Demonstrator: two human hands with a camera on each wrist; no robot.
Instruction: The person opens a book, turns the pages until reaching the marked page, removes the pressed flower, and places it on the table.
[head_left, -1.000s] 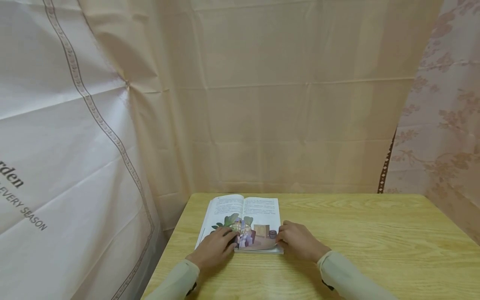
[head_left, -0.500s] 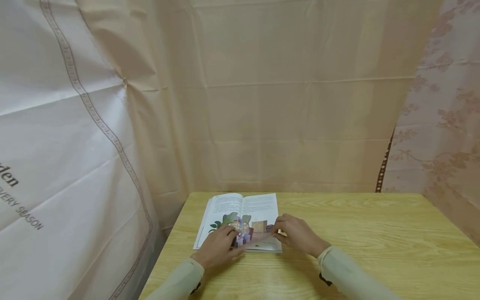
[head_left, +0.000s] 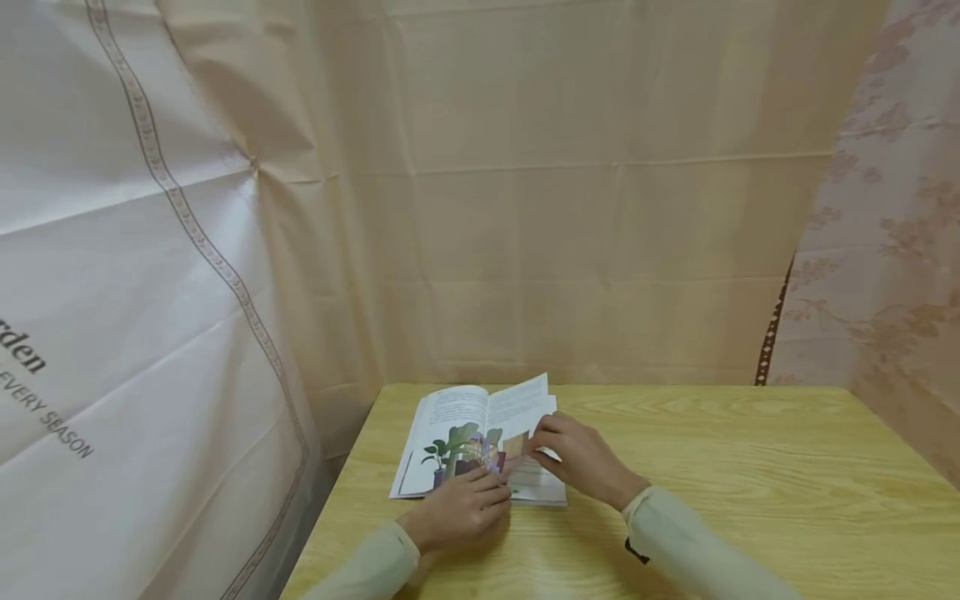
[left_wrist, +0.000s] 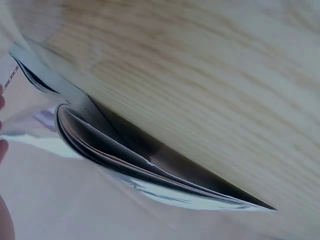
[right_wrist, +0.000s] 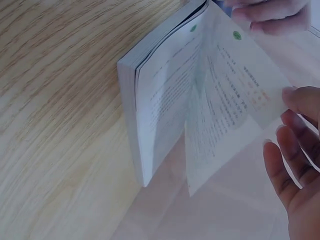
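Observation:
An open book (head_left: 459,408) lies on the table, printed text above a colourful picture of plants and furniture. My right hand (head_left: 581,458) pinches the outer edge of a right-hand page (head_left: 527,396), which is lifted and tilted toward the spine. In the right wrist view the raised page (right_wrist: 232,85) stands away from the page stack (right_wrist: 165,85), the right thumb (right_wrist: 302,102) on its edge. My left hand (head_left: 463,510) rests at the book's lower edge near the spine, fingers loosely bent. The left wrist view shows the book's page edges (left_wrist: 120,162) from below.
The book is near the left side of the wood-grain table (head_left: 720,475). A beige curtain (head_left: 585,250) hangs behind it, a white printed cloth (head_left: 150,333) to the left and a flowered cloth (head_left: 892,242) to the right.
My right hand has lifted the right-hand page from its outer lower side and moved it up and leftward. The left hand has slid off the picture, right and down toward the spine's lower end.

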